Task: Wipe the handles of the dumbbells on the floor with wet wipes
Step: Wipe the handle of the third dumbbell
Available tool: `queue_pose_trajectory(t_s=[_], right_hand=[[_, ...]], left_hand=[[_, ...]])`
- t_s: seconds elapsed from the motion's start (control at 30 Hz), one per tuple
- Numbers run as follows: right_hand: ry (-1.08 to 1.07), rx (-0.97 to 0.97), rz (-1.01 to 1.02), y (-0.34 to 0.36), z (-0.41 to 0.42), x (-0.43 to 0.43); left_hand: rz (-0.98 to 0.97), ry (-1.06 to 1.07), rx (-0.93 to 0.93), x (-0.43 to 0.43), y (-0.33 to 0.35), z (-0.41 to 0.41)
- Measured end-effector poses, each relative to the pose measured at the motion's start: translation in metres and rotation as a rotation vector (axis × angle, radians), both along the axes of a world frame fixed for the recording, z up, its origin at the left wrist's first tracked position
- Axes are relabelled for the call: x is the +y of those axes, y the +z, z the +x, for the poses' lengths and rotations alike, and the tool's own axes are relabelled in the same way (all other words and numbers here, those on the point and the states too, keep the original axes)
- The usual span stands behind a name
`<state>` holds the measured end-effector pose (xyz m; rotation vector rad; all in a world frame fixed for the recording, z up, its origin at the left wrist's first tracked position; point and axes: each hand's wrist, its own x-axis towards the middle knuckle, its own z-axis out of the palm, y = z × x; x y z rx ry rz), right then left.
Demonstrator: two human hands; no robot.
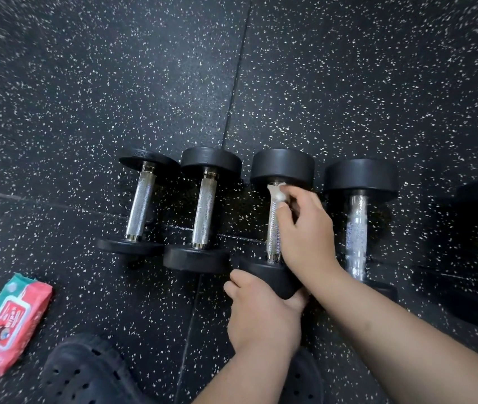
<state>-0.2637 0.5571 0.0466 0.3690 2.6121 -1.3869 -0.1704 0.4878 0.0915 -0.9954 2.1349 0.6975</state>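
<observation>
Fingers [296,190] of the right hand [304,228] are curled, pinching a crumpled white wet wipe [277,194] against the far end of the knurled silver metal handle [272,228] of the third black round-headed dumbbell [282,166], which lies in a row on the black speckled rubber floor [86,83]. The left hand [261,310] grips that dumbbell's near head, fingers wrapped over its edge. A second dumbbell [204,211] lies just left of it, a fourth dumbbell [357,228] just right, and a red-and-teal wet wipe packet [10,319] well off to the left.
</observation>
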Motion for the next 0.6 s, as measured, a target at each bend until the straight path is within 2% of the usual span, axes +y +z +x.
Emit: queue_pose_trajectory(t_s=[0.1, 0.23, 0.3, 0.37, 0.47, 0.6], right_hand=[[-0.171, -0.226, -0.238, -0.012, -0.006, 0.0], [-0.391, -0.435, -0.732, -0.011, -0.018, 0.0], [-0.466, -0.56, -0.882, -0.014, -0.029, 0.005], [-0.476, -0.658, -0.941, -0.019, -0.035, 0.011], [-0.531, -0.678, -0.965, -0.025, -0.037, 0.01], [-0.581, -0.561, -0.953, -0.024, -0.031, 0.005]], left_hand=[[-0.01, -0.002, 0.022, 0.0, -0.002, 0.001], [-0.031, -0.02, 0.021, 0.001, -0.003, 0.002], [-0.038, -0.024, 0.018, 0.001, -0.003, 0.002], [-0.044, -0.024, 0.013, 0.002, -0.003, 0.002], [-0.053, -0.026, 0.008, 0.002, -0.004, 0.002], [-0.063, -0.026, 0.001, 0.001, -0.005, 0.001]])
